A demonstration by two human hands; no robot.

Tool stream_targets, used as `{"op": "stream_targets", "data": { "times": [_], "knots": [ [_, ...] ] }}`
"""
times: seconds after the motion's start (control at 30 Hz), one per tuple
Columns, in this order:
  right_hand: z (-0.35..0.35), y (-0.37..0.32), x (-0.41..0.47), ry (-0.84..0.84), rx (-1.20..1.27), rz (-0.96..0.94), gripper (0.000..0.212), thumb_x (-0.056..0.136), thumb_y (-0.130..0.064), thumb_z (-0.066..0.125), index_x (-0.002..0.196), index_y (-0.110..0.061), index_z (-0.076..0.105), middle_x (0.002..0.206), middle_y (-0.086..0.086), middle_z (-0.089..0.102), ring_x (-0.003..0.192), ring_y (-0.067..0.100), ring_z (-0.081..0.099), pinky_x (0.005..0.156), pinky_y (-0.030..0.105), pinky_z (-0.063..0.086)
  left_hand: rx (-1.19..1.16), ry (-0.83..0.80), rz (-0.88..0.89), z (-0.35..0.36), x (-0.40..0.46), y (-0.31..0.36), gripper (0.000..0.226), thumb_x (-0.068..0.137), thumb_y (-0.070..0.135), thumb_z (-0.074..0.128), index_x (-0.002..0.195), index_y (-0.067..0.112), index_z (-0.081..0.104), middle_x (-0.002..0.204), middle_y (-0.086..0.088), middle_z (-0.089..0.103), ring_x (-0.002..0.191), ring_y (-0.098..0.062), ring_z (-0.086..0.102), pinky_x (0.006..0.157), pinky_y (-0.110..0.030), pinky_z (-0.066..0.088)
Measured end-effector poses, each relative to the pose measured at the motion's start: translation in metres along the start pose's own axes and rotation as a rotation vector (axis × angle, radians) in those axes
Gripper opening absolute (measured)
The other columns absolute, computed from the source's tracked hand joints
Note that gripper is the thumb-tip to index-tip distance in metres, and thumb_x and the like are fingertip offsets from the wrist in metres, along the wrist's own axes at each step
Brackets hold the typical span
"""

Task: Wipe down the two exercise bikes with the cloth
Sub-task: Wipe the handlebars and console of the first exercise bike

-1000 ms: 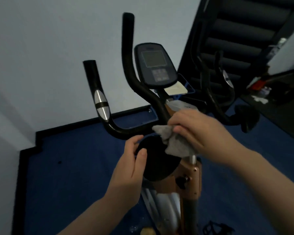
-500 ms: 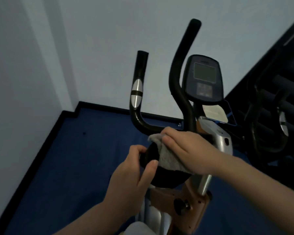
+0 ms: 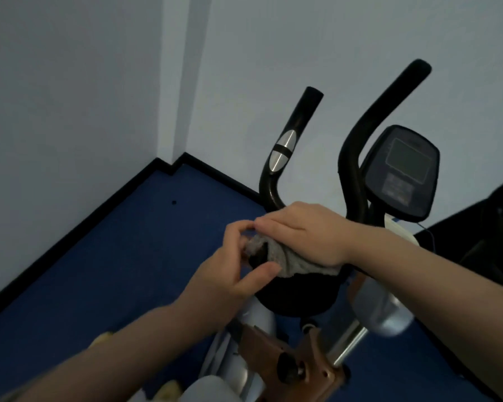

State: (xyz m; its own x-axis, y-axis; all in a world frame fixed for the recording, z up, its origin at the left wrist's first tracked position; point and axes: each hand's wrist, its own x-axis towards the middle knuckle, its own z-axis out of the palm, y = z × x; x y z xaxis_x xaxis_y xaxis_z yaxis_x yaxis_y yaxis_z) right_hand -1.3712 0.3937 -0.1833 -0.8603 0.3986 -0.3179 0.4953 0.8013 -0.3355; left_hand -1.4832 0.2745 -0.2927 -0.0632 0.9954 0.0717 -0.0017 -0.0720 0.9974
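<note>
The exercise bike (image 3: 325, 329) fills the lower middle of the view, standing on the blue floor (image 3: 122, 256) close to the corner of the white wall (image 3: 99, 82). It looks heavy and rigid, so it should stay put under wiping pressure. Its curved black handlebars (image 3: 285, 158) rise beside the display console (image 3: 401, 172), and a second dark machine (image 3: 494, 227) sits in shadow at the right edge (whether this is the other bike I cannot tell).

The black saddle (image 3: 299, 294) lies between the forearms, above a copper-coloured frame bracket with a black adjustment knob (image 3: 288, 371).

The right hand (image 3: 311, 230) lies flat, fingers straight, pressing the grey cloth (image 3: 276, 256) onto the front of the saddle. The cloth is soft and limp and will bunch easily; holding it under a spread palm seems best. The left hand (image 3: 233, 274) has its fingers curled, thumb and fingertips at the saddle's nose and the cloth's loose corner, apparently pinching it.

The handlebar stems and console crowd the space ahead, so wide strokes forward may knock them.
</note>
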Motion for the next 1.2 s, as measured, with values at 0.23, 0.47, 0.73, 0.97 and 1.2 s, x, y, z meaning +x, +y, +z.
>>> {"op": "stream_targets", "data": {
  "times": [0.23, 0.47, 0.73, 0.97, 1.2],
  "knots": [
    [-0.001, 0.001, 0.006, -0.062, 0.101, -0.242, 0.030, 0.099, -0.051, 0.031, 0.080, -0.058, 0.053, 0.080, -0.031, 0.057, 0.078, -0.005, 0.057, 0.074, 0.016, 0.039, -0.021, -0.168, -0.006, -0.018, 0.013, 0.000, 0.062, 0.076, 0.042, 0.077, 0.124, 0.033, 0.040, 0.113, 0.019, 0.063, 0.105, -0.003, 0.063, 0.084, -0.018, 0.050],
    [-0.008, -0.006, 0.016, -0.157, -0.118, -0.169, 0.035, 0.100, -0.049, 0.027, 0.087, -0.030, 0.052, 0.074, -0.015, 0.058, 0.071, 0.000, 0.055, 0.072, 0.028, 0.041, -0.005, -0.115, -0.014, -0.016, 0.008, -0.003, 0.064, 0.072, 0.052, 0.074, 0.124, 0.040, 0.040, 0.116, 0.021, 0.062, 0.109, 0.000, 0.061, 0.091, -0.024, 0.051],
    [-0.006, 0.003, 0.001, -0.059, 0.215, -0.189, 0.032, 0.098, -0.037, 0.045, 0.085, -0.011, 0.059, 0.082, -0.002, 0.056, 0.076, 0.006, 0.053, 0.074, 0.018, 0.041, 0.015, -0.105, -0.003, -0.013, 0.000, -0.007, 0.065, 0.076, 0.037, 0.081, 0.126, 0.033, 0.040, 0.113, 0.024, 0.062, 0.100, -0.004, 0.063, 0.085, -0.025, 0.052],
    [0.005, -0.016, 0.021, -0.191, -0.016, -0.192, 0.034, 0.098, -0.048, 0.044, 0.078, -0.028, 0.064, 0.094, -0.006, 0.059, 0.087, 0.004, 0.057, 0.083, 0.020, 0.043, -0.019, -0.081, 0.014, -0.011, 0.001, -0.008, 0.078, 0.070, 0.034, 0.083, 0.135, 0.027, 0.040, 0.121, 0.020, 0.053, 0.114, 0.003, 0.055, 0.092, -0.016, 0.047],
    [-0.003, 0.001, 0.010, -0.089, 0.021, -0.202, 0.058, 0.089, -0.065, 0.036, 0.082, -0.015, 0.065, 0.081, -0.004, 0.056, 0.074, 0.009, 0.057, 0.073, 0.026, 0.047, 0.076, -0.136, -0.026, -0.018, 0.000, -0.006, 0.070, 0.074, 0.033, 0.083, 0.129, 0.033, 0.040, 0.113, 0.025, 0.061, 0.104, -0.005, 0.063, 0.088, -0.030, 0.054]
  ]
}}
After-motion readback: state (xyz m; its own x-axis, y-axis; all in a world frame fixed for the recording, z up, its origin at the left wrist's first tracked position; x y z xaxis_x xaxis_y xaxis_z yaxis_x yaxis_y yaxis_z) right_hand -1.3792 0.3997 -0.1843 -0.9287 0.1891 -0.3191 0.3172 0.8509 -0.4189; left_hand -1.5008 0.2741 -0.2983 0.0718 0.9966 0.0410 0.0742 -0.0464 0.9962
